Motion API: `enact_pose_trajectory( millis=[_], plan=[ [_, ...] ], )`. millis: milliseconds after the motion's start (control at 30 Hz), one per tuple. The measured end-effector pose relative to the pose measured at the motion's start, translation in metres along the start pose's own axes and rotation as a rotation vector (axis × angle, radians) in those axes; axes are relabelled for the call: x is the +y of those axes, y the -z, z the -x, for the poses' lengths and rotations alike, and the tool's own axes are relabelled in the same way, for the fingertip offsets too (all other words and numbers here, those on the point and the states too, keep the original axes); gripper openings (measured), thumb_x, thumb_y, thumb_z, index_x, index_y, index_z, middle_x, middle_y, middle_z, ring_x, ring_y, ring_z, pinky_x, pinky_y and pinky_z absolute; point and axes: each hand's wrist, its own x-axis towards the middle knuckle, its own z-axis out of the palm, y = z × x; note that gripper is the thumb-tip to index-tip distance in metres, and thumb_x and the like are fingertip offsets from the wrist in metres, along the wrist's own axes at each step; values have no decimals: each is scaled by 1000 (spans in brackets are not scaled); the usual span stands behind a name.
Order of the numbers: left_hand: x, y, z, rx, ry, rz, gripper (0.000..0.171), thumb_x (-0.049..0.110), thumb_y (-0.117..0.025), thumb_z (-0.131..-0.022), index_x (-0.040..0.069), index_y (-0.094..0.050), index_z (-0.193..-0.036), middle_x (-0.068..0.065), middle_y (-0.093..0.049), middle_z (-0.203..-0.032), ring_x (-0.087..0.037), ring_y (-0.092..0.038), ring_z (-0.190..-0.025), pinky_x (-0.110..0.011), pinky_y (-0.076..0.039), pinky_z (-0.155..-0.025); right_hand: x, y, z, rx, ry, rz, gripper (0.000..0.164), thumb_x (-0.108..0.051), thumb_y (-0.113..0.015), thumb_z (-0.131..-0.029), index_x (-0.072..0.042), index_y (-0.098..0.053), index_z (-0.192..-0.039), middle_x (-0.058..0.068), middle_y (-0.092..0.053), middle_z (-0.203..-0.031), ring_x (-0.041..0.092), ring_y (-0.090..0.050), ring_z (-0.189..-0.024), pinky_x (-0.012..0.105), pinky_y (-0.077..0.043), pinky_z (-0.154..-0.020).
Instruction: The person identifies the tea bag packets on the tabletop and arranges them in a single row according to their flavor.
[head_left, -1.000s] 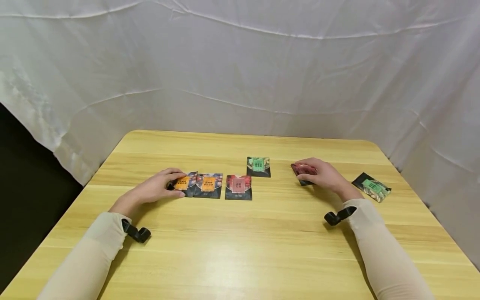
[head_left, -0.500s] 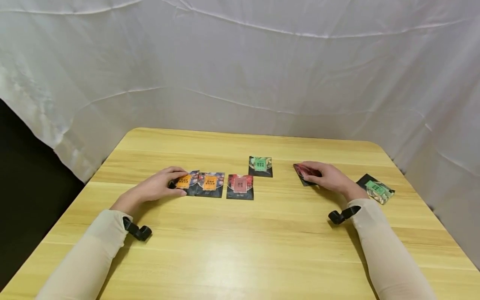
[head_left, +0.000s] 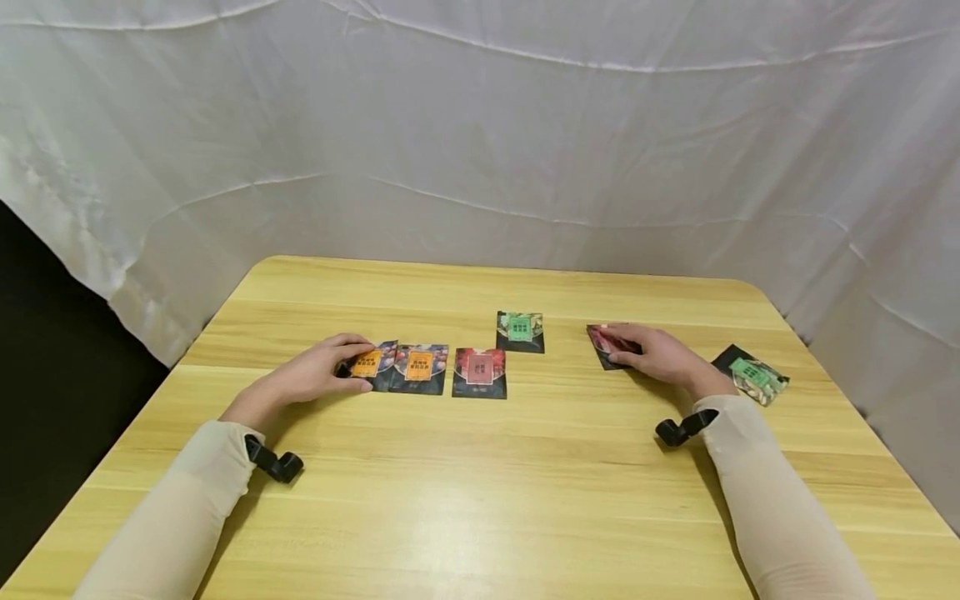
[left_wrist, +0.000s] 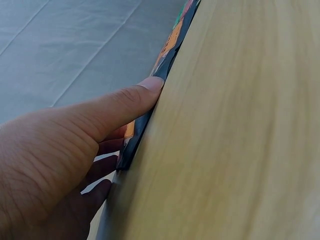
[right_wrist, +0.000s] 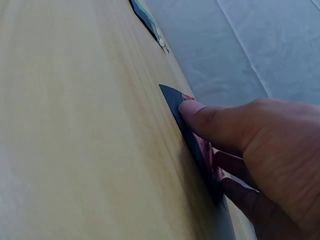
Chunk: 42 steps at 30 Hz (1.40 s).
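My left hand [head_left: 318, 369] is at the left end of a row of flat sachets. Its thumb and index finger hold the near and far edges of an orange-labelled sachet [head_left: 367, 363], whose left part is hidden. A second orange-labelled sachet [head_left: 418, 369] lies against that one on the right. Over on the right side, my right hand [head_left: 660, 354] holds a dark red sachet [head_left: 603, 343] flat on the table, with its thumb [right_wrist: 192, 109] at the near edge in the right wrist view. This sachet lies at a slant, partly covered by the fingers.
A red-labelled sachet [head_left: 479, 373] lies right of the orange pair, with a small gap. Behind it is a green-labelled sachet [head_left: 520, 332]. Another green sachet [head_left: 752, 375] lies slanted beyond my right wrist. A pale curtain [head_left: 480, 150] hangs behind the wooden table [head_left: 465, 500].
Over the last second my right hand has shifted slightly rightward and uncovered a little more of the dark red sachet. The left hand keeps its place. The head view has shifted slightly.
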Motion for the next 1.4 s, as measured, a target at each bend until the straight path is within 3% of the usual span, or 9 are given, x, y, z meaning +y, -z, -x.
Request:
enact_pose_trajectory(
  millis=[200,500,767,1400],
  plan=[
    [0,0,0,3,-6,-6,80,50,-69,-88,2,-43,-147,-21,-38,-148,-42,-35,-135,-59,-30,-109,3,-1,-3,21,34,37,55,-29,-66,-95,-3,-51,-142,25,-45,-143,46,-40,-131,59,-30,-108],
    [1,-1,0,-2,2,-12,80,51,-68,-89,2,-44,-147,-20,-38,-148,-42,-35,-135,-59,-30,-109,1,-3,-2,37,-49,88,60,-39,-67,-93,-6,-54,-141,18,-47,-145,43,-42,-131,58,-34,-106],
    [2,0,1,-7,7,-4,81,52,-67,-88,2,-43,-147,-21,-37,-149,-42,-34,-136,-59,-29,-109,-2,-5,-1,44,-11,44,53,-33,-67,-94,-6,-57,-138,20,-50,-141,42,-44,-130,57,-34,-106],
    [2,0,2,2,-3,-3,80,50,-68,-89,1,-43,-147,-21,-38,-148,-43,-35,-135,-59,-30,-109,-12,-11,6,50,-68,-6,53,-38,-66,-94,-12,-57,-140,20,-50,-140,42,-45,-128,59,-35,-105]
  ],
)
